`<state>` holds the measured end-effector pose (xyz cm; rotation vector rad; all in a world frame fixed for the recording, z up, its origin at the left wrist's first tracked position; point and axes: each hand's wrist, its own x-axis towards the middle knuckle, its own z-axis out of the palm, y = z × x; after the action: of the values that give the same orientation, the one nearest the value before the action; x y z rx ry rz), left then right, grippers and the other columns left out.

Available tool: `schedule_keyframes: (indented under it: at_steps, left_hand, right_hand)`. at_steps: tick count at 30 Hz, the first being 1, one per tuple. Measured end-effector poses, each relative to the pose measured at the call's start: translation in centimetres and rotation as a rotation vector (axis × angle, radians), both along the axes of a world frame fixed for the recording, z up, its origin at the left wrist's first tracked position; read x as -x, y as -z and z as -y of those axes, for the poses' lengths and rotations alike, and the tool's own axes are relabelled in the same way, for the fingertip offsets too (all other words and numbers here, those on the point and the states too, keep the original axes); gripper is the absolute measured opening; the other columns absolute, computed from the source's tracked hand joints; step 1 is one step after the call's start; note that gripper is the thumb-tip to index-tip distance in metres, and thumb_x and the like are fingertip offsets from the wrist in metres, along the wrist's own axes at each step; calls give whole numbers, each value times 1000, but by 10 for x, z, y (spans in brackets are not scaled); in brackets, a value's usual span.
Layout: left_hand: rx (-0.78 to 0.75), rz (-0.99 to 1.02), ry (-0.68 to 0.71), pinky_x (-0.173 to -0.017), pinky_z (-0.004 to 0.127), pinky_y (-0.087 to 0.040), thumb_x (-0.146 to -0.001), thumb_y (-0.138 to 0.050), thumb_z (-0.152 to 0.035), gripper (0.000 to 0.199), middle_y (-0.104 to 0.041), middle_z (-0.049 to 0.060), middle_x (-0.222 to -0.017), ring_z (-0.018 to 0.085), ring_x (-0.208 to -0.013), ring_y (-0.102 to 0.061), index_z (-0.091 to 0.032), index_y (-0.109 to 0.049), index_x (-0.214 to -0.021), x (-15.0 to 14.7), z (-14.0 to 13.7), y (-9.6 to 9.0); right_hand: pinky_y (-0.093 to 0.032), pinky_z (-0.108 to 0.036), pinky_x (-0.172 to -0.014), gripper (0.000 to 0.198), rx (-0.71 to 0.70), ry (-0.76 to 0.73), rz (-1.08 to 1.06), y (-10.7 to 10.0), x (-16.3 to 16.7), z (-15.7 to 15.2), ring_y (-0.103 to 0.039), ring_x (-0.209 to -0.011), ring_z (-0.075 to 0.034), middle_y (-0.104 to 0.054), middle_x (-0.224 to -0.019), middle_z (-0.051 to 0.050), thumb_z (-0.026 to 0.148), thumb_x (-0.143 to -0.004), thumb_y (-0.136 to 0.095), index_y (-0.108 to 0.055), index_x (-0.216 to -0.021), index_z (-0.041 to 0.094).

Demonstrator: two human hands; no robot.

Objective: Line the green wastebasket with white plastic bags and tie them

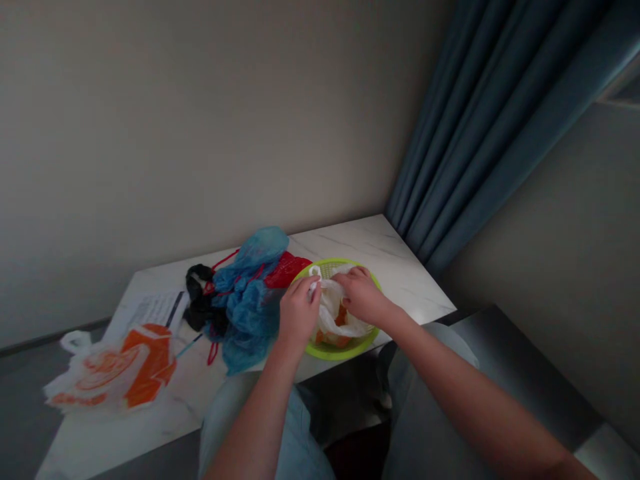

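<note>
1. The place looked like a room in a home, though its exact kind could not be told.
2. A long blue-grey curtain (465,133) hung in folds beside a plain, pale wall (225,120).
3. A white, marble-veined surface (385,243) stood near that wall.
4. Everyday household goods lay on it: a lime-green basket (345,353) and crumpled plastic bags (253,317).

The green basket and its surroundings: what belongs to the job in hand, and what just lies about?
Likely in use:
white and orange plastic bag, at left hand and right hand
round green plastic basket

Likely lying about:
crumpled blue, red and black plastic bags
second white and orange plastic bag
printed white paper
</note>
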<state>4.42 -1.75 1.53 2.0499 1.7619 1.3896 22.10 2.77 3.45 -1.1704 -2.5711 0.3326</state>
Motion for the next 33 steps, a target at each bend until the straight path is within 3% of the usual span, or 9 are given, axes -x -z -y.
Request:
schedule_keyframes:
  at_steps: [6, 13, 17, 22, 25, 29, 33]
  left_hand:
    - [179, 178, 92, -90, 35, -52, -90, -58, -26, 19, -74, 7, -103, 22, -96, -69, -20, -72, -102, 7, -4, 2]
    - [629, 823, 297, -57, 24, -45, -72, -72, -30, 16, -68, 2, -66, 15, -60, -60, -17, -76, -79, 6, -5, 6]
    - [820, 1225, 369, -53, 23, -45, -60, -77, -23, 18, -69, 3, -66, 12, -54, -58, -14, -75, -76, -2, -3, 0]
    - [682, 1488, 333, -62, 29, -54, -66, -74, -22, 18, -73, 6, -74, 19, -67, -68, -15, -74, -82, -3, -6, -3]
    - [617, 1554, 317, -70, 33, -57, -68, -72, -22, 21, -75, 8, -79, 23, -76, -71, -15, -73, -87, 0, -9, -1]
    - [623, 1628, 317, -75, 35, -58, -69, -70, -18, 22, -76, 9, -84, 25, -83, -72, -15, -73, -90, 4, -10, -1]
    - [651, 1693, 293, -68, 30, -58, -71, -68, -17, 12, -75, 8, -77, 20, -72, -71, -14, -72, -82, 2, -10, -3]
  right_hand:
    - [-32, -41, -102, 52, -71, 62, -204, -6, -5, -4, -52, -103, -26, -71, -104, -7, -8, -68, -49, -65, -110, 18]
    - [-39, -42, -95, 46, -96, 51, -359, -2, -5, -7, -53, -100, -26, -69, -99, -7, -7, -67, -48, -65, -101, 19]
    - [-43, -41, -96, 42, -15, 27, -421, 2, -1, -5, -55, -104, -25, -66, -106, -8, -2, -71, -53, -60, -106, 21]
    - [-43, -41, -103, 53, 45, -42, -553, 0, 7, 2, -52, -122, -24, -54, -131, -11, 17, -77, -68, -45, -124, 24]
    - [-42, -42, -105, 43, -32, -51, -641, -5, 6, 6, -48, -127, -25, -47, -133, -13, 23, -78, -69, -46, -113, 23]
    - [-44, -43, -102, 19, -163, -8, -659, -10, 0, 8, -50, -119, -24, -49, -124, -10, 23, -83, -68, -51, -91, 24]
    - [-44, -44, -99, 13, -252, -2, -661, -10, -3, 7, -51, -115, -25, -51, -122, -9, 24, -85, -67, -54, -88, 24]
